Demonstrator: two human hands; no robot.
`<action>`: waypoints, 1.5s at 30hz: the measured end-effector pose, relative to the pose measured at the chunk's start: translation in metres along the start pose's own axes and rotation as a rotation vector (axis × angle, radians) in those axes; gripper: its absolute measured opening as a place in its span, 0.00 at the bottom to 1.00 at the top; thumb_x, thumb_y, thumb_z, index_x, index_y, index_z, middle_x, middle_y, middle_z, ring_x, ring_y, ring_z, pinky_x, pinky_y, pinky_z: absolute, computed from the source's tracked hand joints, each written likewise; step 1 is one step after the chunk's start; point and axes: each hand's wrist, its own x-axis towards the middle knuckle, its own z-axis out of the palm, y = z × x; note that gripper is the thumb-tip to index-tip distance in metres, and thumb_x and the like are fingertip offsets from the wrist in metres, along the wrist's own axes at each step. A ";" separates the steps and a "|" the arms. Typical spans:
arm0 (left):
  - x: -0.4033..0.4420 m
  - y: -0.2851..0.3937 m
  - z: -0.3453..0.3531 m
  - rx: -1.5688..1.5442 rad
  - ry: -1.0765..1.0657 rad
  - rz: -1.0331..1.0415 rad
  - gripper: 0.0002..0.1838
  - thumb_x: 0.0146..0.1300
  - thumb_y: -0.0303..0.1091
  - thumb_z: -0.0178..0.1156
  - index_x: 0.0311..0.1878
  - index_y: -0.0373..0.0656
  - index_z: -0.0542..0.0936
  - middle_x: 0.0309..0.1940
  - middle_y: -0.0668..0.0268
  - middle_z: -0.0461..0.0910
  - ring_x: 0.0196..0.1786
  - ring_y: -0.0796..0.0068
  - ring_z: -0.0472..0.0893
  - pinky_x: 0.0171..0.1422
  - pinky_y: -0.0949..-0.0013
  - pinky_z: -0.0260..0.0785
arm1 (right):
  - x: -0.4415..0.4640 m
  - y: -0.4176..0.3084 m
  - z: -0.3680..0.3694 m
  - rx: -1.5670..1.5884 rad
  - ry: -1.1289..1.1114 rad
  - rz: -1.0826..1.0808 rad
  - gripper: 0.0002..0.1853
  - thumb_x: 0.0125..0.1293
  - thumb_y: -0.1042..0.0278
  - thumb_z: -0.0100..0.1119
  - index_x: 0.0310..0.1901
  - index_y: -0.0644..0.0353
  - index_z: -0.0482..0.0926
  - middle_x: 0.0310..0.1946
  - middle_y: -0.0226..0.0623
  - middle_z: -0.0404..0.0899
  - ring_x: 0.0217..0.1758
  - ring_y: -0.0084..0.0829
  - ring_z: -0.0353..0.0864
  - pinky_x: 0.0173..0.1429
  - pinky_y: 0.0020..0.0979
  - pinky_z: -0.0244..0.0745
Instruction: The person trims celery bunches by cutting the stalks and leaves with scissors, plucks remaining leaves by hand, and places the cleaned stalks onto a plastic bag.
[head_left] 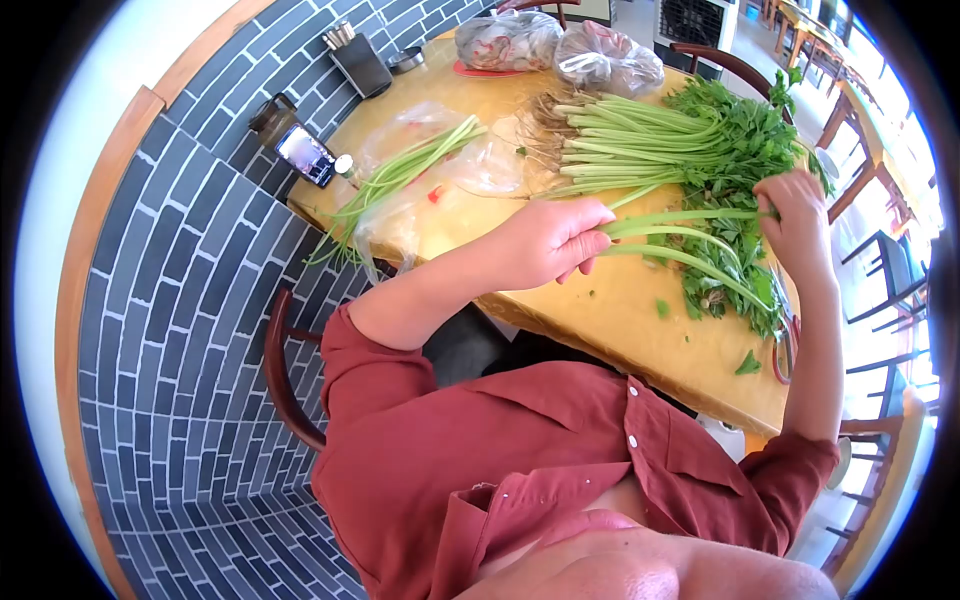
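Note:
My left hand [560,240] is closed round the lower ends of a few green celery stalks [670,226] over the front of the table. At the leafy end of these stalks, my right hand [793,205] has its fingers bent together on the greenery; what exactly they pinch is hidden. Behind them lies a big bunch of celery [640,140], its roots to the left and leaves to the right. Loose leaves [715,285] lie below the held stalks. Bare, thin stalks [410,170] rest on a clear plastic bag [385,225] at the left.
Two filled plastic bags [510,42] stand at the table's back. A phone [305,155], a bottle [346,168] and a utensil holder [358,62] are by the brick wall. Scissors [783,355] lie at the table's right edge [765,400]. A chair [278,370] stands at the left.

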 end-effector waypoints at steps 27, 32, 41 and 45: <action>-0.001 0.009 -0.048 0.289 -0.083 0.248 0.12 0.68 0.37 0.51 0.50 0.43 0.75 0.24 0.69 0.78 0.20 0.79 0.76 0.26 0.74 0.68 | -0.021 0.025 -0.008 1.637 -0.838 0.144 0.17 0.62 0.58 0.58 0.27 0.67 0.78 0.28 0.48 0.81 0.34 0.41 0.80 0.42 0.38 0.74; 0.002 0.004 -0.054 0.224 -0.090 0.254 0.12 0.68 0.34 0.51 0.51 0.40 0.75 0.26 0.69 0.79 0.20 0.83 0.74 0.25 0.78 0.65 | -0.025 0.007 0.001 1.872 -0.558 -0.031 0.15 0.64 0.62 0.55 0.33 0.71 0.77 0.24 0.47 0.80 0.30 0.39 0.79 0.38 0.39 0.73; 0.001 0.003 -0.063 0.172 -0.028 0.196 0.13 0.65 0.26 0.51 0.52 0.38 0.74 0.25 0.67 0.79 0.20 0.83 0.73 0.24 0.79 0.65 | -0.019 0.000 0.003 1.918 -0.704 -0.256 0.16 0.66 0.60 0.54 0.32 0.67 0.80 0.28 0.42 0.78 0.37 0.38 0.77 0.46 0.39 0.71; 0.004 0.004 -0.068 0.181 -0.086 0.182 0.13 0.65 0.24 0.50 0.52 0.35 0.74 0.25 0.65 0.78 0.20 0.83 0.72 0.24 0.79 0.64 | -0.024 -0.006 0.002 2.085 -0.725 -0.210 0.14 0.68 0.66 0.49 0.35 0.70 0.78 0.33 0.48 0.80 0.41 0.41 0.78 0.47 0.39 0.71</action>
